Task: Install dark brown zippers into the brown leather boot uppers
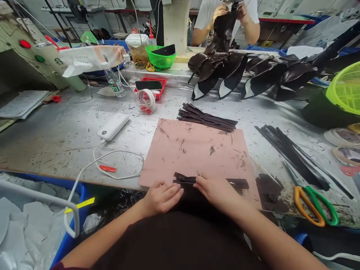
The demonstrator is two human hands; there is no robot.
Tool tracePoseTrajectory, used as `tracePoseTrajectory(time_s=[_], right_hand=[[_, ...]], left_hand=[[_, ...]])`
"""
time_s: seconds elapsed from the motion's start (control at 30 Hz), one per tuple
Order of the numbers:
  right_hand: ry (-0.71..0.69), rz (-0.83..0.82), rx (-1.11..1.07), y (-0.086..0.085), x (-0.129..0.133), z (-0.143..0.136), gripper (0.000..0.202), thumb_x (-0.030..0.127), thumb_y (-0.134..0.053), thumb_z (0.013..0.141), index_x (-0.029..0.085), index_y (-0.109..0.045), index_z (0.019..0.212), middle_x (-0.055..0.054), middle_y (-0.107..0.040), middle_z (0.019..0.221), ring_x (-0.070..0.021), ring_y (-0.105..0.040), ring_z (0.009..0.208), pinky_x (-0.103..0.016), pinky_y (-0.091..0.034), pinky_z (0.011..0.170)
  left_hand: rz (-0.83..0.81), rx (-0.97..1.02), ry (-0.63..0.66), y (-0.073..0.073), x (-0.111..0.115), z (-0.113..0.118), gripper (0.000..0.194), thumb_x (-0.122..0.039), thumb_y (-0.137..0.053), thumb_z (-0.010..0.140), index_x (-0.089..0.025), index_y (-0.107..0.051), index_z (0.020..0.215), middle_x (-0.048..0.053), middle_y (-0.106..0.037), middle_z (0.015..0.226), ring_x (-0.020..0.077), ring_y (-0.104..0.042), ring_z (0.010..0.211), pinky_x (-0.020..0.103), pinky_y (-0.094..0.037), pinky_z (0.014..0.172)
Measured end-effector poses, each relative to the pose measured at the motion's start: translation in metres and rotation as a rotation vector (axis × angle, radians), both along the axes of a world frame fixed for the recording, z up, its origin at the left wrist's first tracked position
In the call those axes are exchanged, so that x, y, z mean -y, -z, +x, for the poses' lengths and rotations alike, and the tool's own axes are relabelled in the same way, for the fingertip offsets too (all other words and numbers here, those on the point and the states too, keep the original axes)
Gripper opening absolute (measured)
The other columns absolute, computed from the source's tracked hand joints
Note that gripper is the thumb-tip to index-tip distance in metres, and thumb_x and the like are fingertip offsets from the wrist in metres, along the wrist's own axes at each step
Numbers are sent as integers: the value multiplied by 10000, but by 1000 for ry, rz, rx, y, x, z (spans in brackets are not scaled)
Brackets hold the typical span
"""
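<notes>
My right hand (215, 191) pinches a dark leather strip (187, 179) between thumb and fingers, at the front of a pink board (197, 150). One end of dark strip (240, 183) shows beyond that hand. My left hand (163, 197) is closed, its fingertips at the strip's left end; its thumb's grip is partly hidden. A bundle of dark strips (206, 118) lies across the board's far edge. More long dark strips (294, 155) are on the table to the right, above scissors (316, 206) with orange and green handles.
Dark leather boot uppers (233, 77) line the back right. Behind them a co-worker (225, 22) handles another boot piece. A white power bank (113, 126) with a looping cable, a plastic bottle (114, 83) and a tape roll (146, 100) stand left. A blue bin (81, 195) holds pale scraps.
</notes>
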State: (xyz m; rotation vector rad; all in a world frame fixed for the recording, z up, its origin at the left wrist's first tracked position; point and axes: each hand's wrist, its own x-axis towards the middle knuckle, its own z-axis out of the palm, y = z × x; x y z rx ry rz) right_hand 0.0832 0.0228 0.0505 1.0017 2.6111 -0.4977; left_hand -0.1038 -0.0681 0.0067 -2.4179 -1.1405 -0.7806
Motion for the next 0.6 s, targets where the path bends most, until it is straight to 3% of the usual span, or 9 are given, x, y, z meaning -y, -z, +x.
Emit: tracePoseTrajectory(time_s=[0.6], right_hand=[[4, 50, 43, 5, 2, 0, 260, 324, -337, 904, 205, -563, 853, -42, -600, 804, -133, -586, 566, -234, -272, 444]], left_hand=[[-45, -9, -45, 2, -5, 4, 113, -123, -520, 790, -175, -619, 807, -13, -691, 830, 88, -572, 717, 239, -348, 618]])
